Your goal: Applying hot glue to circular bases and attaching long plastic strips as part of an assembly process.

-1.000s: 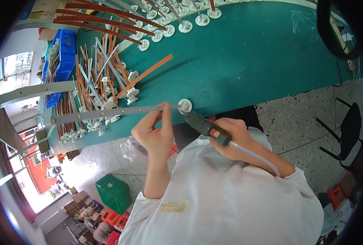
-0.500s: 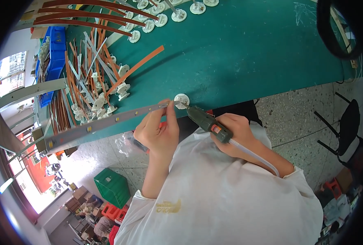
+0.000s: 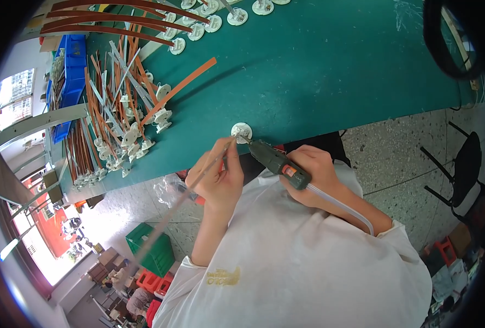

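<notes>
My left hand [image 3: 220, 177] pinches a thin LED strip [image 3: 179, 202] near its upper end. The strip is turned nearly edge-on, slanting down to the left past my wrist, its far end blurred. Its held end meets a round white base [image 3: 242, 130] lying near the front edge of the green table. In my right hand [image 3: 314, 174] is a dark green glue gun [image 3: 272, 159], its nozzle tip at the lower right of the base. A pale, translucent line, cord or glue stick, trails from its rear over my forearm.
A pile of orange and grey strips with white bases [image 3: 125, 109] lies on the left of the green table [image 3: 330, 65]. More bases [image 3: 212, 23] with strips stand along the back. A blue bin [image 3: 74, 71] is at far left, a green crate [image 3: 144, 240] and a black chair [image 3: 466, 164] on the floor.
The strip in my left hand has swung down toward me and turned from flat, with its LEDs showing, to nearly edge-on. The glue gun stays almost where it was.
</notes>
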Action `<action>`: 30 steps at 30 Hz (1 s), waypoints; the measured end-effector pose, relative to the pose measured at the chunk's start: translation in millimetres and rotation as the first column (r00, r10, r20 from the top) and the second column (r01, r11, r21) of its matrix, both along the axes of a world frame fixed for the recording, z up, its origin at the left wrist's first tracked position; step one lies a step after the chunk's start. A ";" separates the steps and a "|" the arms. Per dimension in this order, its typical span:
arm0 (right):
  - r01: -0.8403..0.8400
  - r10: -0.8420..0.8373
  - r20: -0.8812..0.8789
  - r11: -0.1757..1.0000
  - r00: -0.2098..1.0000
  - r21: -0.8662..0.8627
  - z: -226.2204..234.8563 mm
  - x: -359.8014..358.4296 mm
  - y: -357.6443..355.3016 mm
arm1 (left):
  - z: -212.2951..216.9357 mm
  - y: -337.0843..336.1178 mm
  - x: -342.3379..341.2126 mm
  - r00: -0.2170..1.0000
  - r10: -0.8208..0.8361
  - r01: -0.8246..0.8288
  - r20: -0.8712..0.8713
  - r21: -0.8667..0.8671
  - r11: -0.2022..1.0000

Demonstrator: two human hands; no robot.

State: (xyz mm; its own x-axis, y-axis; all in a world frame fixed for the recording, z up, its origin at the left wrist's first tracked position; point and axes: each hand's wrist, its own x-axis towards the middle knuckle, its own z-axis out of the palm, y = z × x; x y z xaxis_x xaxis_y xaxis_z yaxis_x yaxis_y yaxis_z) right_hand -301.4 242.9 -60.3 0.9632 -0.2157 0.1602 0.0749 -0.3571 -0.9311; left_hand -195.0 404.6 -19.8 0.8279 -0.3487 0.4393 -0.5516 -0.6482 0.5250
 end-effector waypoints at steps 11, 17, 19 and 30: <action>0.035 -0.041 -0.071 0.996 0.997 -0.078 0.5 -1.6 0.3 | 11.4 -0.8 5.5 0.997 0.020 -0.015 -0.078 0.056 0.998; 0.063 -0.067 -0.058 0.996 0.996 -0.060 0.6 -1.3 1.3 | 6.5 2.1 6.5 0.997 0.008 -0.005 -0.073 0.045 0.999; 0.060 -0.062 -0.046 0.997 0.997 -0.043 -0.9 -2.0 1.3 | 6.8 2.0 6.8 0.997 0.001 0.002 -0.072 0.041 0.999; 0.044 -0.048 -0.049 0.995 0.998 -0.086 1.1 -1.8 1.6 | 9.3 1.1 7.5 0.993 -0.009 0.009 -0.119 -0.002 1.000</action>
